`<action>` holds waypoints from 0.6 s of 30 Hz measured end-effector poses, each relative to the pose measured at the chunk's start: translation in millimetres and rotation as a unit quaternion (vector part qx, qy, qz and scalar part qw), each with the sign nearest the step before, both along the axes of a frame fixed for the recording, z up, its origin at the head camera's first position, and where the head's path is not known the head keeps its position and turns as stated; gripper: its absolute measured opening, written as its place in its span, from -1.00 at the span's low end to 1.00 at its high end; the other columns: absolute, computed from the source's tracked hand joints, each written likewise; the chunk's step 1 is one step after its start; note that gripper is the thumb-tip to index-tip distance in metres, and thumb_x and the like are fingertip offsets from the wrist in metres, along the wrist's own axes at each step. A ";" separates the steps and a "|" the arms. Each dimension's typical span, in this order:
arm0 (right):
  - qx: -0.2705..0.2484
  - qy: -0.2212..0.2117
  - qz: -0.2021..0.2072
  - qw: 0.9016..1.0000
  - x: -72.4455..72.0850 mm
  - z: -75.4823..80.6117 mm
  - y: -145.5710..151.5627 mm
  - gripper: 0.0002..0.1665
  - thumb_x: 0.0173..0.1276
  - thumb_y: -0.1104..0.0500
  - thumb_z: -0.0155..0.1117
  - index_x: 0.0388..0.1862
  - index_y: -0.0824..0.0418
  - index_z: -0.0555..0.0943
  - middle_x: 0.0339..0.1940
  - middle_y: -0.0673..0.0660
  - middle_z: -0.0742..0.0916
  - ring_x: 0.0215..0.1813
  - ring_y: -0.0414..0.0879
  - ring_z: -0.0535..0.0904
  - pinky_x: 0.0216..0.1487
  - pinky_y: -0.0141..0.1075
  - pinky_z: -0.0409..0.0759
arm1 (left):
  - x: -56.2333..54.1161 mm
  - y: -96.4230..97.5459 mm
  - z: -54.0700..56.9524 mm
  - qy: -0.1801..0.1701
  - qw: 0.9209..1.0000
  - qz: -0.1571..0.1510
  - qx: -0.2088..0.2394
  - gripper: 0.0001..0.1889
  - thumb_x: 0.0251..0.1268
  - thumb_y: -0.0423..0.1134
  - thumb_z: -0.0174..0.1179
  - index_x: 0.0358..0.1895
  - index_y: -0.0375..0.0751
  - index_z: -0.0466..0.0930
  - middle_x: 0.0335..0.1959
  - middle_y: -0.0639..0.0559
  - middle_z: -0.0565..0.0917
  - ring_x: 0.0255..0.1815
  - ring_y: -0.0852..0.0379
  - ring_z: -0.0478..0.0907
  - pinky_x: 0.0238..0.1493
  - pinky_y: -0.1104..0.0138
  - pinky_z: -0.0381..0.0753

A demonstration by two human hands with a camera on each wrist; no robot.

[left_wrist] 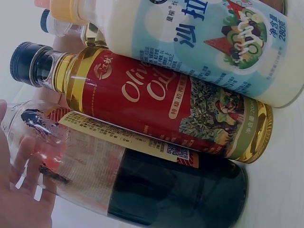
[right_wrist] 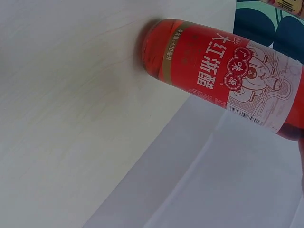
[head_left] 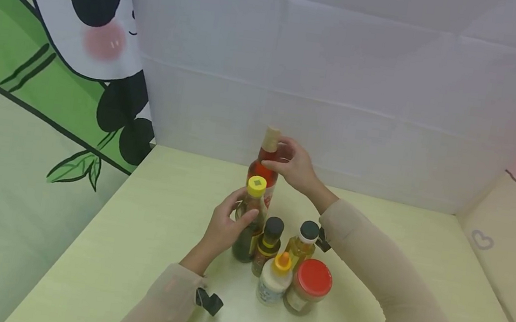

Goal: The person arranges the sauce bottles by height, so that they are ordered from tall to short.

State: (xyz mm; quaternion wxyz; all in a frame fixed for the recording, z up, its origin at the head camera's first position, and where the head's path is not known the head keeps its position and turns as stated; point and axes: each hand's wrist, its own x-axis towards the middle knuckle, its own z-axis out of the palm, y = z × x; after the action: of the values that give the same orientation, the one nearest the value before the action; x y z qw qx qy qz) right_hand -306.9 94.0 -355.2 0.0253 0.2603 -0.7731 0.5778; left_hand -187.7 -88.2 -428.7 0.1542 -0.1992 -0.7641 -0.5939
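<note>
Behind the group of bottles, my right hand (head_left: pixel 300 167) grips the neck of a red vinegar bottle (head_left: pixel 261 174) with a beige cap. Its red label and base show in the right wrist view, the red vinegar bottle (right_wrist: pixel 213 71) standing close by the wall. My left hand (head_left: pixel 226 221) holds the upper part of a clear sauce bottle (head_left: pixel 244 246) with a yellow cap. In the left wrist view dark liquid fills the lower part of this sauce bottle (left_wrist: pixel 175 190), and fingers (left_wrist: pixel 33 166) show at its neck. An olive oil bottle (left_wrist: pixel 142 99) stands right beside it.
Nearer the front stand a white salad dressing bottle (head_left: pixel 273 282) with an orange cap and a jar (head_left: pixel 313 280) with a red lid. Behind them is a golden bottle (head_left: pixel 302 245) with a dark cap. A pale wall sheet (head_left: pixel 367 115) rises at the table's back edge.
</note>
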 end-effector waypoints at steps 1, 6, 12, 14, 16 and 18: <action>0.001 0.002 0.003 1.000 -1.5 -0.3 -1.6 -0.32 0.22 0.27 0.46 0.30 0.25 0.41 0.06 0.25 0.65 0.08 0.07 0.60 0.10 -0.08 0.57 | -0.2 0.2 0.3 0.000 1.000 -0.001 0.001 -0.39 0.37 0.02 0.19 0.32 -0.32 0.37 0.23 -0.22 0.51 0.26 -0.13 0.40 0.22 -0.10 0.38; -0.003 0.010 0.013 1.000 -7.7 -4.6 -9.8 -0.36 0.19 0.32 0.47 0.24 0.27 0.45 0.05 0.25 0.65 0.05 0.09 0.61 0.11 -0.07 0.56 | 1.1 1.0 3.0 -0.014 1.000 -0.004 0.002 -0.44 0.34 -0.21 0.22 0.34 -0.33 0.36 0.27 -0.22 0.47 0.30 -0.14 0.36 0.25 -0.09 0.35; 0.004 0.012 0.020 1.000 -10.2 -10.0 -23.3 -0.38 0.20 0.31 0.46 0.24 0.27 0.46 0.03 0.23 0.66 0.03 0.05 0.62 0.07 -0.12 0.58 | 4.7 -2.3 0.7 -0.023 1.000 0.000 0.014 -0.44 0.28 -0.33 0.25 0.33 -0.38 0.36 0.23 -0.27 0.49 0.28 -0.19 0.37 0.27 -0.13 0.31; 0.007 0.011 0.023 1.000 -10.9 -10.0 -27.3 -0.38 0.21 0.29 0.46 0.24 0.26 0.46 0.03 0.21 0.66 0.03 0.02 0.62 0.07 -0.14 0.59 | 5.5 -3.0 0.3 -0.017 1.000 0.001 0.015 -0.45 0.28 -0.33 0.25 0.33 -0.36 0.37 0.19 -0.26 0.51 0.25 -0.18 0.40 0.26 -0.13 0.32; 0.008 0.009 0.022 1.000 -12.3 -9.4 -30.2 -0.38 0.21 0.29 0.46 0.24 0.24 0.46 0.02 0.19 0.67 0.03 0.00 0.62 0.06 -0.14 0.59 | 5.6 -3.2 0.5 -0.012 1.000 -0.001 0.014 -0.46 0.30 -0.31 0.24 0.33 -0.34 0.37 0.17 -0.23 0.53 0.24 -0.15 0.41 0.26 -0.12 0.32; 0.010 0.007 0.022 1.000 -13.8 -8.1 -32.6 -0.37 0.21 0.28 0.46 0.25 0.24 0.46 0.02 0.18 0.67 0.03 -0.01 0.61 0.06 -0.14 0.59 | 5.2 -3.2 0.7 -0.007 1.000 -0.004 0.015 -0.47 0.32 -0.29 0.24 0.33 -0.32 0.38 0.16 -0.20 0.54 0.24 -0.13 0.42 0.27 -0.12 0.31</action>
State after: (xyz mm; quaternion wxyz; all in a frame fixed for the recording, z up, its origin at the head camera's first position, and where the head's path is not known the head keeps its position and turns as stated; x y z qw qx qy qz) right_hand -320.7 61.4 -363.3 0.0152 0.2814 -0.7730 0.5684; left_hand -182.5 -91.4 -428.0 0.1494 -0.1956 -0.7553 -0.6074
